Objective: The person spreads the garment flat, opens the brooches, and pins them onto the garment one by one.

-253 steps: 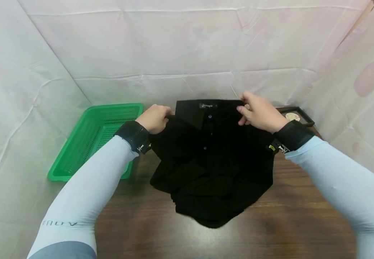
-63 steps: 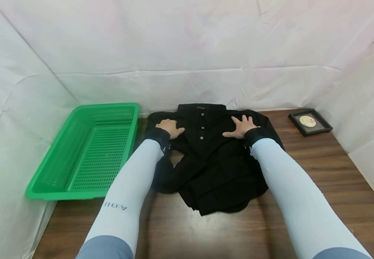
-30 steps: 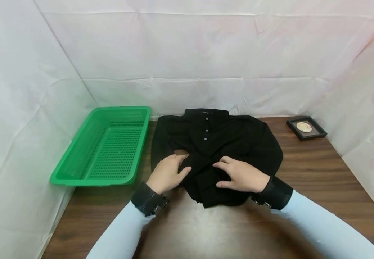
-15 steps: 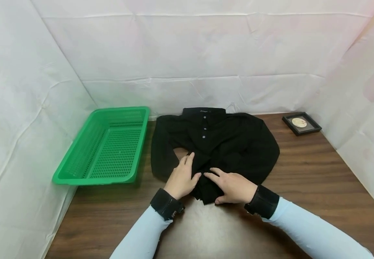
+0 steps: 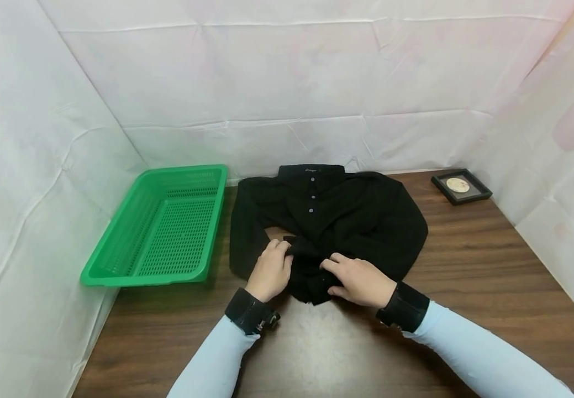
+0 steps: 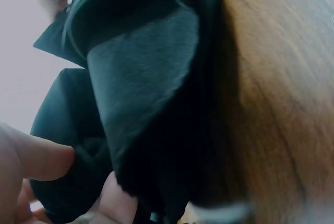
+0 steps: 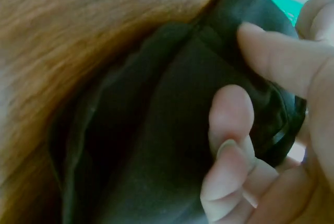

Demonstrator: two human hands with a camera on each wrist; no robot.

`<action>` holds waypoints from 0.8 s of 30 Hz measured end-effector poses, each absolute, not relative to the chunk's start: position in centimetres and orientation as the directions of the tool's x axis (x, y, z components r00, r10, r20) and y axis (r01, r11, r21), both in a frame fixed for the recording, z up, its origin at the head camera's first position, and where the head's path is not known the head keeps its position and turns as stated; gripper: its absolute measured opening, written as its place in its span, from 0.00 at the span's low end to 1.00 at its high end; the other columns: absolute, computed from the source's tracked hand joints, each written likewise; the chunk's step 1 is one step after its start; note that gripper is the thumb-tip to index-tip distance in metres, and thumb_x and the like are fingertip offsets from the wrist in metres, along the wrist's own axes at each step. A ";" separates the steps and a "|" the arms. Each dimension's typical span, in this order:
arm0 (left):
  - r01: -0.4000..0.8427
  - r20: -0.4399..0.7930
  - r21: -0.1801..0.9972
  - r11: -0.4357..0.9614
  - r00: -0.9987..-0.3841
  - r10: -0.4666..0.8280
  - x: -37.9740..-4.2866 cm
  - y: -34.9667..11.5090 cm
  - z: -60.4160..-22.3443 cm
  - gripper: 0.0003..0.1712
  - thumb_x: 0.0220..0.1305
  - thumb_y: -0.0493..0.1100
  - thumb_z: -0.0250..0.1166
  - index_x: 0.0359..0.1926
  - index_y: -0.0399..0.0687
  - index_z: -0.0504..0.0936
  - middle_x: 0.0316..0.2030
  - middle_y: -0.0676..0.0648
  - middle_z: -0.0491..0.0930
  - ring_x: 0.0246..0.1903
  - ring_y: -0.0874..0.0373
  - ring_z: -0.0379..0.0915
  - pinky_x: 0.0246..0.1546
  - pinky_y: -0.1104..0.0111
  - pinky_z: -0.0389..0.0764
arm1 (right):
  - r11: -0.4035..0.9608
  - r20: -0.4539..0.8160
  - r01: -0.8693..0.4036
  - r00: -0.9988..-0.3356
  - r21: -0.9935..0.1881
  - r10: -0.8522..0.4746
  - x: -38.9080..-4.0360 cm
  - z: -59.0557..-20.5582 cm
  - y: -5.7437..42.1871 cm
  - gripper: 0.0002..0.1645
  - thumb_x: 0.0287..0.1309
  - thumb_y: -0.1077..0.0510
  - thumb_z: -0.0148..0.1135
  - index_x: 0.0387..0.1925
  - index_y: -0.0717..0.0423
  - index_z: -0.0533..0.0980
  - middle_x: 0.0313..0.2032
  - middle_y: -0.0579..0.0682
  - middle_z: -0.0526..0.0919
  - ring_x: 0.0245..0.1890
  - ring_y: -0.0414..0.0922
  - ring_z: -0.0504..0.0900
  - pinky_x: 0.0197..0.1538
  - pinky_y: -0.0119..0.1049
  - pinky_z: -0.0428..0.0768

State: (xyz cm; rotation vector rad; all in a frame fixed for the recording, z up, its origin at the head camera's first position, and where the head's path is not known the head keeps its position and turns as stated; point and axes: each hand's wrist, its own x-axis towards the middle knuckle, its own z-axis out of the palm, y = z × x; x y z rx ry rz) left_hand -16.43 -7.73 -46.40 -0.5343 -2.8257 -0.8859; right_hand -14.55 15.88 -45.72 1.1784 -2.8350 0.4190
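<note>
Shirt (image 5: 331, 221) on table (image 5: 475, 276), right of basket (image 5: 142, 280). Left hand (image 5: 269, 271), nearer basket, pinches shirt low down; right hand (image 5: 361, 281), farther from basket, grips it too. 2 hands pulling unevenly could skew shirt; loose pinch could drop it; bunched layers could crease.
</note>
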 end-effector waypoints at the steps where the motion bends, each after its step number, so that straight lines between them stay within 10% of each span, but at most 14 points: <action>1: 0.377 0.243 0.539 0.753 -0.926 0.289 -16.3 -7.9 -46.2 0.05 0.68 0.38 0.58 0.43 0.45 0.78 0.40 0.48 0.73 0.37 0.52 0.75 0.38 0.60 0.77 | 0.670 0.152 -0.699 -0.712 -0.251 -0.686 -14.5 -45.6 16.0 0.25 0.51 0.50 0.73 0.50 0.48 0.75 0.41 0.44 0.76 0.28 0.36 0.75 0.30 0.31 0.77; 14: 0.431 0.374 0.611 0.664 -0.896 0.238 -14.1 -11.3 -43.5 0.14 0.74 0.46 0.51 0.34 0.44 0.76 0.40 0.47 0.74 0.38 0.55 0.72 0.40 0.62 0.76 | 0.620 0.315 -0.683 -0.729 -0.387 -0.607 -14.0 -42.9 19.5 0.05 0.60 0.58 0.65 0.39 0.49 0.83 0.38 0.38 0.80 0.36 0.31 0.77 0.38 0.30 0.78; 24: 0.425 0.395 0.628 0.651 -0.896 0.205 -12.1 -13.3 -42.5 0.11 0.74 0.43 0.51 0.35 0.43 0.74 0.36 0.48 0.73 0.32 0.57 0.66 0.33 0.64 0.73 | 0.709 0.175 -0.665 -0.746 -0.235 -0.642 -11.6 -45.0 15.9 0.51 0.48 0.33 0.69 0.68 0.53 0.65 0.64 0.57 0.66 0.16 0.31 0.68 0.23 0.29 0.73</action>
